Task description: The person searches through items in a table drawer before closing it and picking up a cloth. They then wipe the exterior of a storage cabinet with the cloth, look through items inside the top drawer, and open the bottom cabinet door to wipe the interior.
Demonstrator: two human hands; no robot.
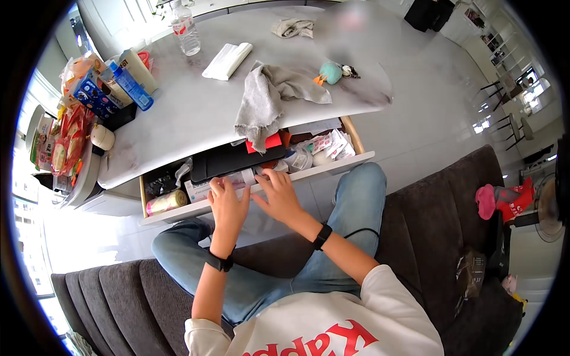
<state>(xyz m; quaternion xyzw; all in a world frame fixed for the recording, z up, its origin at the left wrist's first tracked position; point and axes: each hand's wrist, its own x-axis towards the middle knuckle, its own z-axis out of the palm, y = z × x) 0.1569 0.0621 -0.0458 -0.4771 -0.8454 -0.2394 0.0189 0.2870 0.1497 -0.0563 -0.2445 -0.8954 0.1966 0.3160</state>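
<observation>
A drawer (205, 205) is pulled out from under the white tabletop, filled with small items. My left hand (228, 204) is at its front edge, fingers bent forward and apart, near a white box (198, 191). Close beside it, my right hand (279, 196) reaches over the same edge with spread fingers; I see nothing held in either. Just beyond my fingertips lies a flat black case (222, 163). A red packet (265, 143), white sachets (337, 144) and a yellowish roll (166, 203) also lie in the drawer. A grey cloth (261, 110) hangs over the table edge above it.
On the tabletop (184, 127) stand a water bottle (186, 29) and a blue spray bottle (132, 86). A white tissue pack (227, 61), a teal toy (331, 73) and another cloth (293, 27) lie there too. Behind me is a dark sofa (439, 219).
</observation>
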